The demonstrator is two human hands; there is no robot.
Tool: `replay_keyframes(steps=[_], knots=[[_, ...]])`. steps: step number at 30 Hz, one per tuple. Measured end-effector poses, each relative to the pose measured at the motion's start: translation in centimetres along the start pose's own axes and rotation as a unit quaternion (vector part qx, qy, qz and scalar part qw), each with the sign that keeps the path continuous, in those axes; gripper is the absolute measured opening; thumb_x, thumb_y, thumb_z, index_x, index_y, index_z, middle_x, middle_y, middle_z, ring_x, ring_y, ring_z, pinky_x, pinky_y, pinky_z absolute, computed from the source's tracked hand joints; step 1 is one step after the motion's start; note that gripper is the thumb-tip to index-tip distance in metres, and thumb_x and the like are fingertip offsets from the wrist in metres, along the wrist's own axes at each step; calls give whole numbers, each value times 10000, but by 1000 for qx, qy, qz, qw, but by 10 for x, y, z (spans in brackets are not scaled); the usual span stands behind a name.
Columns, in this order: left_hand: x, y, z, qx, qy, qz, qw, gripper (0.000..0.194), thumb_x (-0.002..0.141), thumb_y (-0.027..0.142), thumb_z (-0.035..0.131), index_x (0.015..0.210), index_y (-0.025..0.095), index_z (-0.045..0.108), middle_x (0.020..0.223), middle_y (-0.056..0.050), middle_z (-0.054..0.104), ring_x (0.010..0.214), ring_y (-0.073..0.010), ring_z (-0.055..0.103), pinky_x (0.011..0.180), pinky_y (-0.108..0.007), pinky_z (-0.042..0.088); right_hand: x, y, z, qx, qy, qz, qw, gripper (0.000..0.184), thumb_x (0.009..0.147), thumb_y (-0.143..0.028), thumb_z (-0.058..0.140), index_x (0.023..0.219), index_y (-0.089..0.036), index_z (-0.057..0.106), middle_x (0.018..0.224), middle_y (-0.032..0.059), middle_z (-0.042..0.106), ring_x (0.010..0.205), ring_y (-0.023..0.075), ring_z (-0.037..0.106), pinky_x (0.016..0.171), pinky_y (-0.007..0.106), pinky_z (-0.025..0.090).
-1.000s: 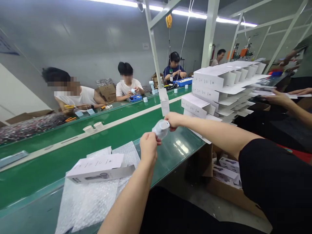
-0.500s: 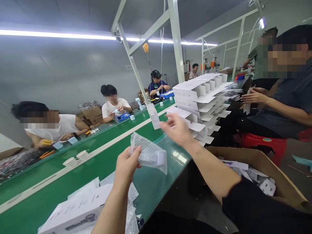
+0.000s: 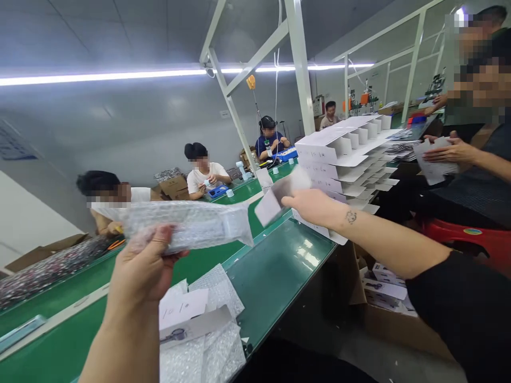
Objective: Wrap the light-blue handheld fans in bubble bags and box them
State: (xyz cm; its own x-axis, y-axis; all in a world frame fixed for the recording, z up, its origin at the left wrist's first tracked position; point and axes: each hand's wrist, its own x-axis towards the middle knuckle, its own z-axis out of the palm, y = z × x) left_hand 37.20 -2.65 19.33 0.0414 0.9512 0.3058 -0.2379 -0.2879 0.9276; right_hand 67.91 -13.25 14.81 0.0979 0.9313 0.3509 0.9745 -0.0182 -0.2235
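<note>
Bubble-wrapped item (image 3: 207, 226) is in your left hand (image 3: 143, 266), raised in front of the green belt (image 3: 211, 258). Fingers are closed near one end, other end unsupported: slick wrap could slip and drop it. Your right hand (image 3: 311, 206) grips a white carton (image 3: 268, 208), motion-blurred, near the carton stack (image 3: 317, 155). Wide swing could clip and topple the stack; tight squeeze could crease the carton.

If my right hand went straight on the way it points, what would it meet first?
Your right hand, leading with its white carton, would probably meet the bubble-wrapped package in your left hand; depth is unclear, so it might pass beyond.
</note>
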Motion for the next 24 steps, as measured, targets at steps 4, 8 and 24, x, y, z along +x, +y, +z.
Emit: replay_keyframes(steps=[4,8,24], knots=[[0,12,-5,-55,-14,57,997,346,543,309,853,784,184,639,792,24,642,700,-146,587,472,-222,539,22,-23,14,-70,-149,-216,962,116,869,-251,572,968,-191,577,938,68,554,718,174,529,573,269,318],[-2,-7,2,-30,-85,84,992,399,484,354,865,764,181,639,815,-10,658,736,-169,607,608,-272,555,39,-31,54,-23,-142,-350,926,295,815,-442,650,923,-173,599,969,78,574,838,209,546,645,277,376],[40,-18,80,483,-371,58,791,148,479,187,681,481,253,549,523,10,615,536,-194,579,541,-261,461,37,-24,132,401,-87,-222,885,305,780,-349,699,1019,-217,563,1427,96,261,1216,236,473,961,387,480]])
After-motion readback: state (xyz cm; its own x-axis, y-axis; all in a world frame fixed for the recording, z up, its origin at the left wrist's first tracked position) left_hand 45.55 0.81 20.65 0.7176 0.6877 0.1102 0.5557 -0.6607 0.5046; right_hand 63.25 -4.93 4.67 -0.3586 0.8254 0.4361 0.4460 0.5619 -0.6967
